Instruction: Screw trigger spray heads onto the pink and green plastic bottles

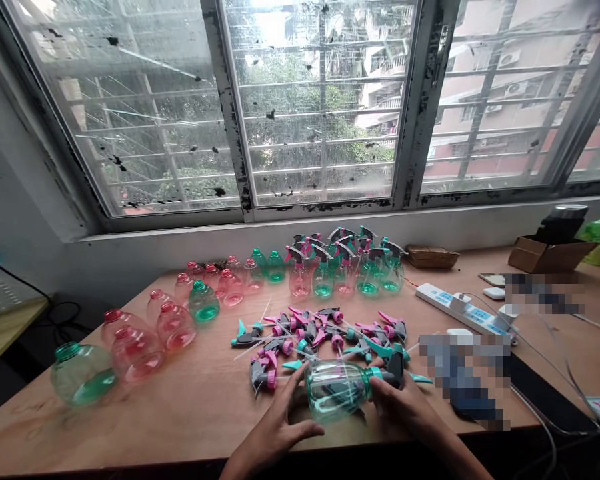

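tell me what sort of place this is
Probably a small workroom beside a barred window: the wooden table holds a pile of loose trigger-sprayer heads, open pink and green bottles, and a cluster of bottles with sprayers fitted.

Window (pixel 320 107): is spanning the back, its smeared panes showing dark specks
Frames (pixel 230 107): are wearing black patches over grey
Bars (pixel 323 120): are forming a grid beyond the glass
Outside: trees (pixel 300 127) are filling the middle, a pinkish building (pixel 515 113) is standing at right
Light: daylight is coming in through the panes
Wall (pixel 20 180): is standing grey and shaded at left
Sill (pixel 145 235): is running pale beneath the window
Wooden table (pixel 180 420): is stretching out below the sill
Side table (pixel 10 327): is jutting in at left, darkness lying beneath
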A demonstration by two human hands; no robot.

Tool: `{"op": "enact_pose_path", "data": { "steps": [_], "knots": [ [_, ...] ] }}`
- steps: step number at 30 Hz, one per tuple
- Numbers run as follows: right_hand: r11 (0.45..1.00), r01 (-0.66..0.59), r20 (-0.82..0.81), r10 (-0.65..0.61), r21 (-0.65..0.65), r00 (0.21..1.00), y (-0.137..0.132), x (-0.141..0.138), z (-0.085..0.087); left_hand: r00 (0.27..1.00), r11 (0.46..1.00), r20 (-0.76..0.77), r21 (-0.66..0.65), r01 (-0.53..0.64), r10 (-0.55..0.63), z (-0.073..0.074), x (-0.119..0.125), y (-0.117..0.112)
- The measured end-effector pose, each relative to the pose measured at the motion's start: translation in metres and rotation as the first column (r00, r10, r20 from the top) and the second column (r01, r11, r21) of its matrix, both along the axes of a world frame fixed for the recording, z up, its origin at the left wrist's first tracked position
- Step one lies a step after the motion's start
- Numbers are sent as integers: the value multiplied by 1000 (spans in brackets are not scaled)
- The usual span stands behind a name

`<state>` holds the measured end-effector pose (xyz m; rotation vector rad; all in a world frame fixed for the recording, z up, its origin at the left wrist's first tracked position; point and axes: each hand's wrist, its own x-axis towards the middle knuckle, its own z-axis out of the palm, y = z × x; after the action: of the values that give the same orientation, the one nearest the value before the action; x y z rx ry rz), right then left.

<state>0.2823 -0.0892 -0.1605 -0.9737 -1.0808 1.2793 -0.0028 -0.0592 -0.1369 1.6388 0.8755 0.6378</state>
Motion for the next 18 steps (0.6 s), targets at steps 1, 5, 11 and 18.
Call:
{"op": "enact_pose_path", "data": {
  "steps": [1, 5, 11, 18],
  "knots": [
    [1000, 7, -3, -7, 5, 1000, 0, -1, 1, 1000, 1000, 9, 11, 5, -6, 1, 1, 0],
    [999, 37, -18, -37, -1, 999, 0, -3, 4, 997, 999, 64, 17, 45, -46, 2, 4, 0],
    [1000, 25, -8, -25, 8, 1000, 0, -3, 5, 999, 999, 31, -17, 31, -31, 0, 3, 0],
    [999, 51, -14, -51, -7, 999, -1, -5, 8, 998, 997, 26, 67, 49, -51, 3, 4, -2]
  ]
}}
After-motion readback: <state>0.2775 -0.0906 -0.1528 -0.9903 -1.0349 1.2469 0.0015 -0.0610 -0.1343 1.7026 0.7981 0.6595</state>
